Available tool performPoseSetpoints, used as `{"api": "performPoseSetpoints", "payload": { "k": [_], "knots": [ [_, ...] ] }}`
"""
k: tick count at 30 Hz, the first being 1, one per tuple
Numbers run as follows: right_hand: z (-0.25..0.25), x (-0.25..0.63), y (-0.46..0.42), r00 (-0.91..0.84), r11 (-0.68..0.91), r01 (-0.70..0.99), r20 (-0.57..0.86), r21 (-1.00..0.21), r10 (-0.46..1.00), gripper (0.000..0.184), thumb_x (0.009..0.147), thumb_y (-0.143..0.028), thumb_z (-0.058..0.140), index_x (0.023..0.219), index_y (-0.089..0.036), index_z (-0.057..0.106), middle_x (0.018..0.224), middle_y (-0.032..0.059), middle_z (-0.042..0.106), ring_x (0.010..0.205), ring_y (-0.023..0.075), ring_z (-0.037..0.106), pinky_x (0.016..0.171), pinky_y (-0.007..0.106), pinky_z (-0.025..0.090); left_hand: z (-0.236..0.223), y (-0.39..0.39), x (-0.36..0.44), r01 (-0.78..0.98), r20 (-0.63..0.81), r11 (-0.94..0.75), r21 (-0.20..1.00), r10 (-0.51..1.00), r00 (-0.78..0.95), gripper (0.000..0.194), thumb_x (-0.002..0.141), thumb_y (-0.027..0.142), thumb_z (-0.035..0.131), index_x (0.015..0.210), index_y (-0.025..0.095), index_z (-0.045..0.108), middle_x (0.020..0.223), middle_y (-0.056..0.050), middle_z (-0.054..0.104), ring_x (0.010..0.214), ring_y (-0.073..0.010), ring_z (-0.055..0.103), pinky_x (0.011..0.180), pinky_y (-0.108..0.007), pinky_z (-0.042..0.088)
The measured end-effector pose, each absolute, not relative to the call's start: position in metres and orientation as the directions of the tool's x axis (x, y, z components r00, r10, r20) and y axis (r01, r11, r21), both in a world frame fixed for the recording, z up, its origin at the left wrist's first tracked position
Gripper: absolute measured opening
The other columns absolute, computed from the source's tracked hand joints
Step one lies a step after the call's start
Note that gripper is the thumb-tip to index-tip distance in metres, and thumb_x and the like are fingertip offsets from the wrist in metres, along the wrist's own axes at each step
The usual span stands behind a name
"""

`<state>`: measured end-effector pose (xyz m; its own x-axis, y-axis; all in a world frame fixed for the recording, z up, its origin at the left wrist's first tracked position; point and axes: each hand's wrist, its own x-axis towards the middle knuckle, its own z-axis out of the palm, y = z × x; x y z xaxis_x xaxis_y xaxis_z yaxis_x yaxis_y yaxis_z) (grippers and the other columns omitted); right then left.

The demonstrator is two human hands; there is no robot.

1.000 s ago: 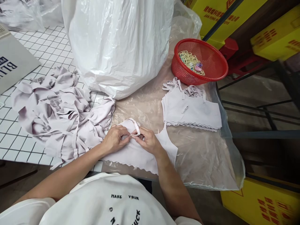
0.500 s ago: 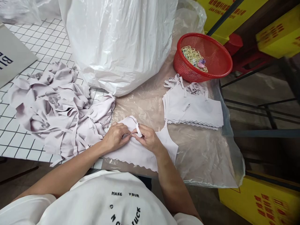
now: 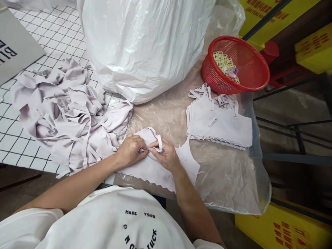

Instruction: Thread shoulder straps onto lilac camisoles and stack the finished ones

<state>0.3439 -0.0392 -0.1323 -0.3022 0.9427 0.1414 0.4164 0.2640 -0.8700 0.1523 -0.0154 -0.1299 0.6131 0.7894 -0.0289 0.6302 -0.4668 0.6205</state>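
Note:
A pale lilac bra top [image 3: 155, 173] with a scalloped lower edge lies flat in front of me. My left hand [image 3: 132, 150] pinches its upper edge near the middle. Right beside it, my right hand [image 3: 165, 154] is closed at the same spot, fingertips almost touching those of the left. A narrow strap [image 3: 160, 142] of the top loops up around the right fingers. What exactly lies between the fingertips is too small to make out. The top's right side, with another strap, spreads out past my right wrist.
Left is a crumpled heap of lilac garments [image 3: 64, 114] on a checked cloth [image 3: 12, 145]. A neat stack of tops [image 3: 220, 121] lies right, below a red basket [image 3: 216, 77] of small plastic pieces. Behind stands a white plastic bag [image 3: 145, 48]; yellow boxes [image 3: 280, 228] flank the table.
The view has shifted a little, so the things on the table appear further right. Both hands stay pinched on the top, with only slight finger movement.

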Motion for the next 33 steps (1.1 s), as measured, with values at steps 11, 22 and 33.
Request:
{"api": "performPoseSetpoints", "payload": {
  "k": [11,22,33],
  "knots": [
    [-0.131,0.344,-0.037,-0.343,0.373,0.478,0.222,-0.795,0.913,0.011,0.092,-0.024,0.060,0.081,-0.024,0.063,0.081,0.0015,0.071,0.083,0.0203,0.061,0.085,0.042,0.049,-0.132,-0.016,0.151,0.612,0.029,-0.492,0.619,0.793,0.608,0.016,0.084,0.023,0.063,0.068,0.017,0.065,0.069,-0.004,0.065,0.071,-0.0178,0.059,0.071,-0.031,0.039],
    [-0.130,0.342,-0.037,-0.350,0.382,0.450,0.234,-0.807,0.907,0.011,0.092,-0.026,0.060,0.082,-0.024,0.064,0.082,0.0016,0.072,0.084,0.0201,0.063,0.089,0.043,0.048,-0.132,-0.016,0.152,0.624,0.038,-0.506,0.595,0.794,0.607,0.016,0.083,0.023,0.064,0.069,0.018,0.065,0.069,-0.004,0.065,0.072,-0.0175,0.059,0.074,-0.032,0.039],
    [-0.128,0.353,-0.036,-0.445,0.445,0.506,0.218,-0.739,0.868,0.012,0.095,-0.027,0.057,0.086,-0.022,0.063,0.085,0.0050,0.070,0.086,0.0217,0.056,0.082,0.040,0.047,-0.131,-0.017,0.152,0.634,0.020,-0.510,0.581,0.788,0.615,0.015,0.084,0.024,0.061,0.072,0.017,0.066,0.070,-0.005,0.065,0.073,-0.0190,0.059,0.075,-0.033,0.040]
  ]
}}
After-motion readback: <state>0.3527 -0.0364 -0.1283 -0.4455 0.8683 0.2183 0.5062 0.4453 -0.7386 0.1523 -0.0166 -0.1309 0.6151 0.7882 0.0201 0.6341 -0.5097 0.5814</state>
